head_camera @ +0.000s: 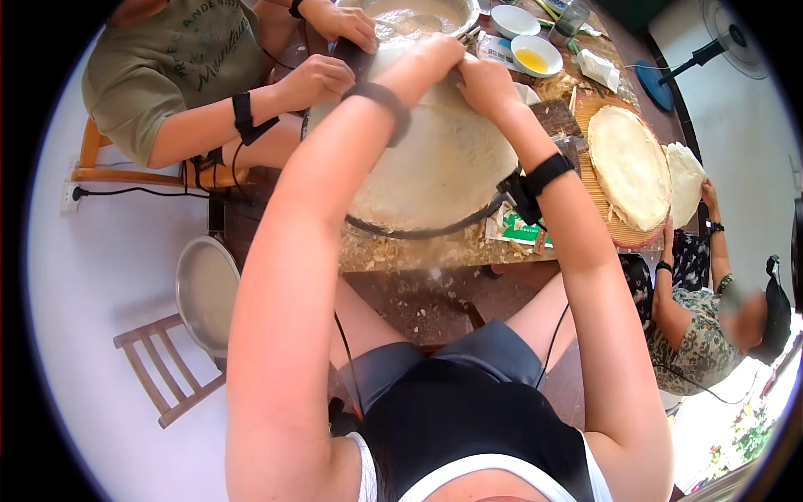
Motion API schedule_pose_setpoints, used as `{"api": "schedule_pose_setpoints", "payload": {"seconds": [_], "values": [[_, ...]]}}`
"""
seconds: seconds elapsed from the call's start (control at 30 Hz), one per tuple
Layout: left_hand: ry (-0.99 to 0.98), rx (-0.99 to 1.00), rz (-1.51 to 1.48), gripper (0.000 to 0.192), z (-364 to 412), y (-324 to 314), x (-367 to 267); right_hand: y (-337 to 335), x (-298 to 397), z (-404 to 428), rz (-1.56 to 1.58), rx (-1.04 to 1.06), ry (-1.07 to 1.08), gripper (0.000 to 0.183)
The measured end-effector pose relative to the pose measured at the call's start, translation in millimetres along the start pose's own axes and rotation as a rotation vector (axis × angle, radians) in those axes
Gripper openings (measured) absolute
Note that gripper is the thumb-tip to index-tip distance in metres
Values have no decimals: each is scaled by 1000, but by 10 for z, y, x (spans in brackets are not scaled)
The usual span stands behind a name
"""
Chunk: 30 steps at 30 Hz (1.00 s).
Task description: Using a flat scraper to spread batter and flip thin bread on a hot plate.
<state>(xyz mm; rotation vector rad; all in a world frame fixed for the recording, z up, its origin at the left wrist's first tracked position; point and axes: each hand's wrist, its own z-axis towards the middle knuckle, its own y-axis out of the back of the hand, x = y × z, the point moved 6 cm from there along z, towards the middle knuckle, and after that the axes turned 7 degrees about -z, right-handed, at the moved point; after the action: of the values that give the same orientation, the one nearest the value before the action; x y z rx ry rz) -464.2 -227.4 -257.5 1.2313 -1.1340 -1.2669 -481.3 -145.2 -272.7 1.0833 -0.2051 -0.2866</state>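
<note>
A large round griddle point(433, 234) with a dark rim lies before me, covered by a thin, pale sheet of batter or dough point(439, 169). My left hand point(442, 53) reaches across to the far edge of the sheet, its fingers bent. Just right of it, my right hand point(489, 88) has its fingertips at the same far edge, close to the left hand. Whether either hand pinches the sheet is too unclear to tell. Behind them stands a metal basin point(467, 25) of pale batter with a ladle point(426, 24) in it.
A co-worker's hands point(332, 78) are at the griddle's left side. On the right, stacked pale flatbreads point(630, 166) lie on a woven tray point(596, 194); another person holds a sheet point(684, 182) beside it. Bowls point(536, 56), a glass point(569, 24) and a green packet point(521, 229) lie about.
</note>
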Motion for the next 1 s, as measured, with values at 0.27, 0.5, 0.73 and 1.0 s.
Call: {"api": "schedule_pose_setpoints", "payload": {"seconds": [0.27,0.5,0.73,1.0], "values": [[-67,-250,-81,11,-1432,198,548,96,1155,156,-42,193,255,13],[48,-238,-41,11,-2544,162,432,227,2089,-214,-35,160,396,13],[71,-312,-107,6,-3187,90,-180,437,2416,-901,-68,142,492,7],[61,-28,-192,6,-3340,-64,-1278,899,2240,-1824,35,407,471,15]]}}
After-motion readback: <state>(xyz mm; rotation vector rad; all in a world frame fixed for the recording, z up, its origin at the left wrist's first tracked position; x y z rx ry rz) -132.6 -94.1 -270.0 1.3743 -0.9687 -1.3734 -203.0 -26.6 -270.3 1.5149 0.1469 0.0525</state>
